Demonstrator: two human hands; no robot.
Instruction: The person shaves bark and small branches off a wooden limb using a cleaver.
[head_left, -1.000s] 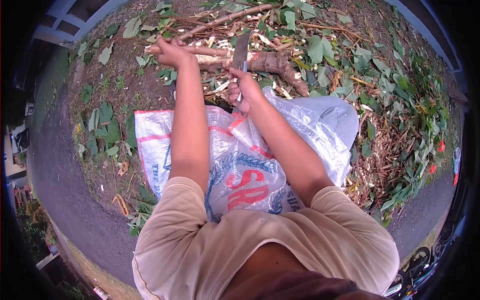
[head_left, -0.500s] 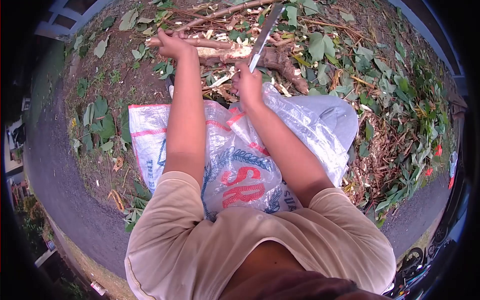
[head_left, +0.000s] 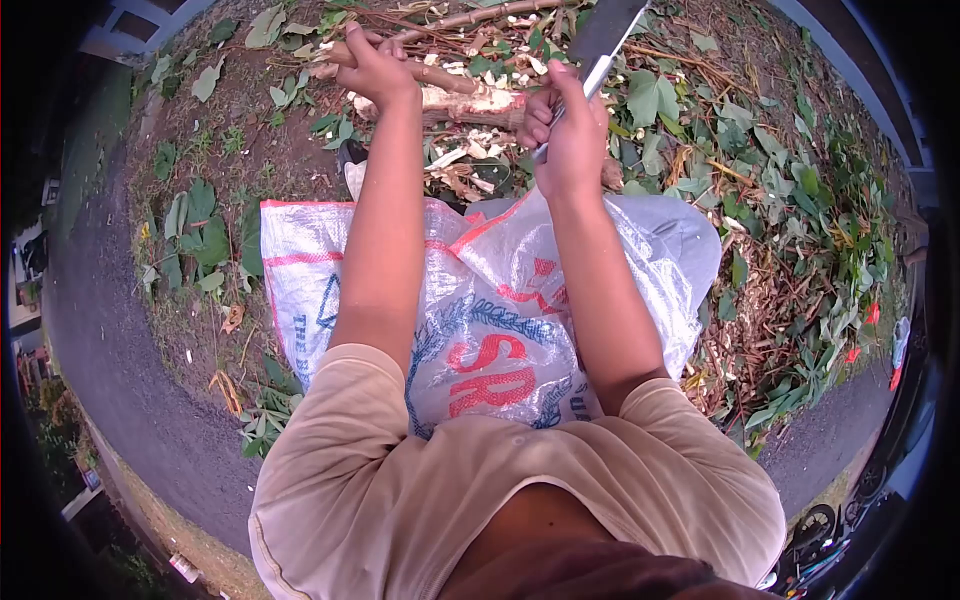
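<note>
The woven plastic sack (head_left: 500, 300) spread over the person's lap carries large red letters — "SR" is readable, the rest folded away — ringed by a blue leaf wreath, with blue print down its left edge that starts "THE" and cannot be read further. The left hand (head_left: 372, 68) is clenched around the thin end of a branch (head_left: 470, 98) lying across the ground beyond the sack; the wood near the grip shows pale, freshly chipped surfaces, and light chips (head_left: 470, 150) lie scattered under it. The right hand (head_left: 570, 135) has its fingers wrapped tight around the handle of a machete (head_left: 605, 40), whose dark blade points up and away toward the top edge of the view. Compared with half a second ago, the blade has risen further off the branch and the right hand has lifted with it; the left hand has stayed gripping the same end. Green leaves (head_left: 790, 180) and twigs litter the soil on the right.
</note>
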